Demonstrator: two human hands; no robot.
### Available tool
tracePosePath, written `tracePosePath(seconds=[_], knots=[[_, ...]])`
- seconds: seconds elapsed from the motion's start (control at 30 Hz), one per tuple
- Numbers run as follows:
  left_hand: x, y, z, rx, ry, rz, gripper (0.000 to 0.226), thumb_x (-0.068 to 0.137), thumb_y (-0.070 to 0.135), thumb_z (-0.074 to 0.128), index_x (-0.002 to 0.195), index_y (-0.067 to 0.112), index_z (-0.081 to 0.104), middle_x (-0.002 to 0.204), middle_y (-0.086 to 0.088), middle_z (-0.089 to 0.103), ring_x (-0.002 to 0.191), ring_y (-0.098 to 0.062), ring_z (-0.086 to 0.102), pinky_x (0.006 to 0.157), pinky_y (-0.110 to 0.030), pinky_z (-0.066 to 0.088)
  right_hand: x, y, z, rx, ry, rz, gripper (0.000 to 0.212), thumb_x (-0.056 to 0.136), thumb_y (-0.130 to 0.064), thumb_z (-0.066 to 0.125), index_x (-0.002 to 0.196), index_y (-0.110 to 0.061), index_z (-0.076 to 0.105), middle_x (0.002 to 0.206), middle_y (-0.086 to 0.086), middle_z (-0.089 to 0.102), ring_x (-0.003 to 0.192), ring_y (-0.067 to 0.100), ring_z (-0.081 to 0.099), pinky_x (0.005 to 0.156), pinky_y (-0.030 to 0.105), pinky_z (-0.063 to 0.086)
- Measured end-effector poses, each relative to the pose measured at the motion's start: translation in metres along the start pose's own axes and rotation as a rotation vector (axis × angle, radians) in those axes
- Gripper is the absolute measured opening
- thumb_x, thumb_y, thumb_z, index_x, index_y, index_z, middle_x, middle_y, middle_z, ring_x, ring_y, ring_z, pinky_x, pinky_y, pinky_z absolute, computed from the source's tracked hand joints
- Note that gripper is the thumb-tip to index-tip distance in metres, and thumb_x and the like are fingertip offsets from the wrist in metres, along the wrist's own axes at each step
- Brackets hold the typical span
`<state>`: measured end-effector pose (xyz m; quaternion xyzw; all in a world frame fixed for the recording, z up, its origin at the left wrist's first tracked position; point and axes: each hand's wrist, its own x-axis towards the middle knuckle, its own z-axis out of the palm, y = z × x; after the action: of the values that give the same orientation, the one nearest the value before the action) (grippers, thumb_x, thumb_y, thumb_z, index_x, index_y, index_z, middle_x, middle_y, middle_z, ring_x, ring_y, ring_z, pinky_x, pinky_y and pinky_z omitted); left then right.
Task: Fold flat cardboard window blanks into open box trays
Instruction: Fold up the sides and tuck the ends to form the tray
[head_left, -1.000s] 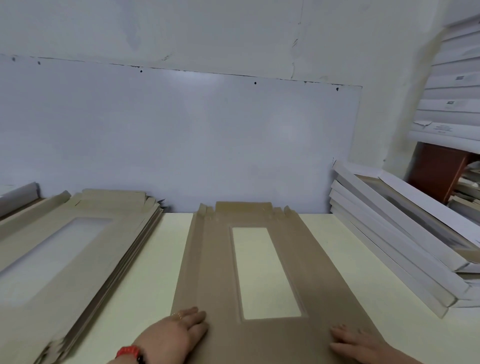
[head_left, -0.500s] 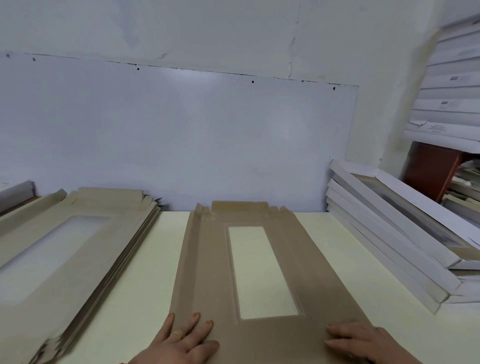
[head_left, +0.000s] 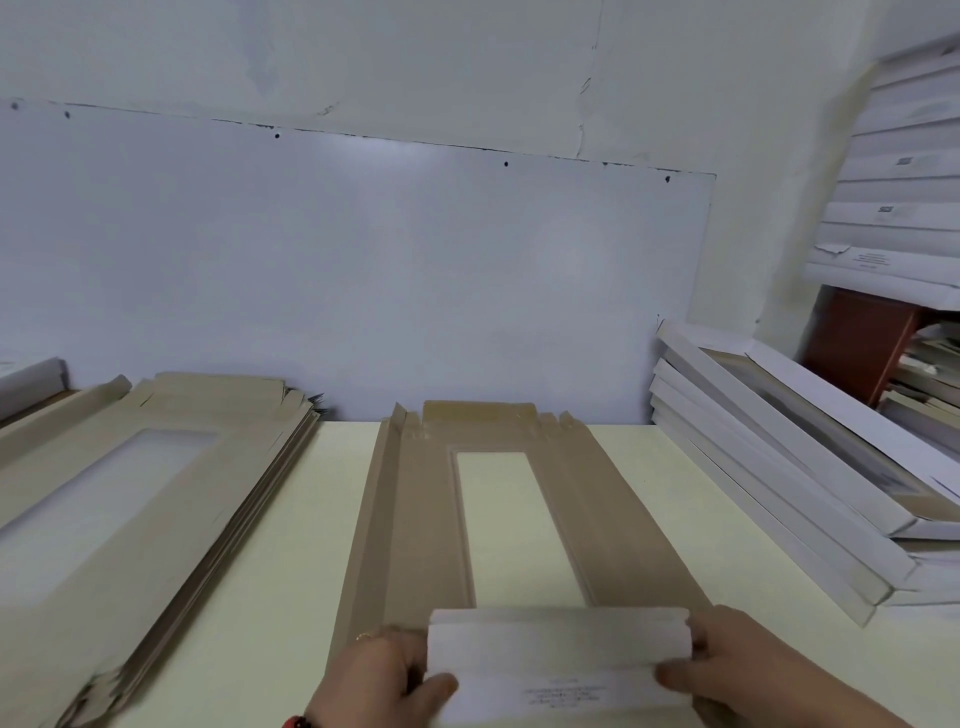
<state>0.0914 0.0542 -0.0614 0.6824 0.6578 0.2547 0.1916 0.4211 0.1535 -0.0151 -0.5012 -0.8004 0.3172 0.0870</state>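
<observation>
The cardboard blank (head_left: 415, 519) lies flat on the table (head_left: 260, 519), its window showing tabletop. Its near end flap (head_left: 558, 660) is folded up, white side facing, pinched by the left hand (head_left: 379, 680) and right hand (head_left: 737, 665), one at each end.

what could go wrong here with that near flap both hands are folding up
Both hands, left hand and right hand, grip the near end flap at its two ends, so uneven pull may crease it crookedly. Nothing holds down the rest of the blank, which could slide on the table. The stack of flat blanks on the left looks fanned at its edge and might get knocked.
</observation>
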Motion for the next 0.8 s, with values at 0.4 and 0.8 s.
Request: tracePosePath(seconds=[0.4, 0.8], knots=[[0.024, 0.035, 0.05, 0.627, 0.128, 0.251, 0.064, 0.07, 0.052, 0.039, 0.116, 0.018, 0.068, 0.15, -0.004, 0.04, 0.147, -0.025, -0.011, 0.112, -0.036, 0.009, 0.035, -0.041, 0.108, -0.832, 0.502, -0.29, 0.051, 0.085, -0.041, 0.035, 0.111, -0.018, 0.072, 0.144, 0.008, 0.048, 0.145, 0.026, 0.025, 0.106, 0.045, 0.026], [0.034, 0.016, 0.039, 0.7, -0.351, 0.223, 0.099, 0.087, 0.075, 0.005, 0.147, 0.0, -0.019, 0.153, -0.018, -0.03, 0.128, -0.035, -0.042, 0.1, -0.039, -0.036, 0.04, -0.013, 0.083, -0.959, 0.382, -0.442, 0.067, 0.097, -0.052, 0.007, 0.153, -0.015, 0.016, 0.161, 0.008, -0.015, 0.148, 0.012, -0.006, 0.114, 0.034, -0.004]])
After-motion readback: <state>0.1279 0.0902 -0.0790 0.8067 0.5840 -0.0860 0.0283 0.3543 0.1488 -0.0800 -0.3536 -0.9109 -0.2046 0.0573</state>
